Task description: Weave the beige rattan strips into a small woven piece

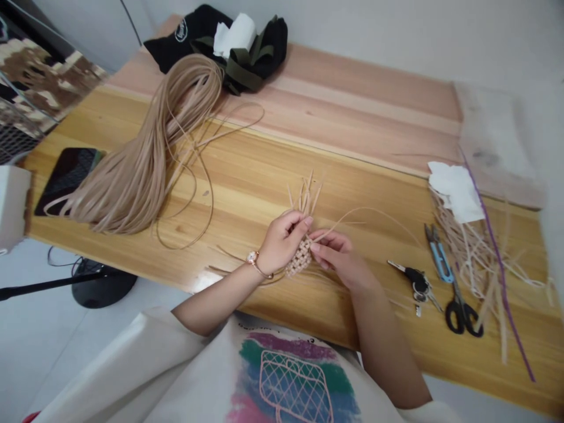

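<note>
A small woven piece of tan strips [300, 258] is between my hands near the table's front edge, its loose strip ends fanning out above and trailing below. My left hand [284, 239], with a watch at the wrist, is closed on its left and upper side, thumb on top. At its right edge, my right hand [337, 257] pinches a long thin strip [374, 210] that arcs up and away to the right. The fingers under the weave are partly hidden.
A big bundle of tan strips [141, 158] lies at left over a dark phone [66, 176]. Black bag [259, 53] at the back. On the right are keys [418, 283], blue snips [438, 254], black scissors [460, 311], white tissue [456, 188] and strip scraps [467, 252].
</note>
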{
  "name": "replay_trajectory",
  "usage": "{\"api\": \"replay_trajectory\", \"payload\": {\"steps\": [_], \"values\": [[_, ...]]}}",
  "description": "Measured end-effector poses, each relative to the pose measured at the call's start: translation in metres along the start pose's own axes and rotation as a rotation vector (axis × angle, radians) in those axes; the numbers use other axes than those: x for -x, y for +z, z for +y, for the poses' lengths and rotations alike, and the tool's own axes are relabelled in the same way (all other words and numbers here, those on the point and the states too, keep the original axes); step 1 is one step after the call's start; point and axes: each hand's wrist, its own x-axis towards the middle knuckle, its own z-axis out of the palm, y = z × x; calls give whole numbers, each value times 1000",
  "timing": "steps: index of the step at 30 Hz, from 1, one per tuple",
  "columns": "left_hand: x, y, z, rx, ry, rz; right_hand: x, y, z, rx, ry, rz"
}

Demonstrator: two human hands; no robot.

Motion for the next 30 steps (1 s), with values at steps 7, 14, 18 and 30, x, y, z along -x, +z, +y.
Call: {"api": "replay_trajectory", "payload": {"steps": [7, 14, 18, 30], "values": [[2, -4, 6, -181, 97, 31, 0, 1, 0, -95, 51, -20], [1, -5, 4, -160, 67, 0, 1, 0, -3, -80, 95, -75], [1, -5, 4, -165, 63, 9, 0, -2, 0, -39, 84, -128], [3, -4, 4, -47, -5, -35, 1, -8, -2, 32, 62, -229]]}}
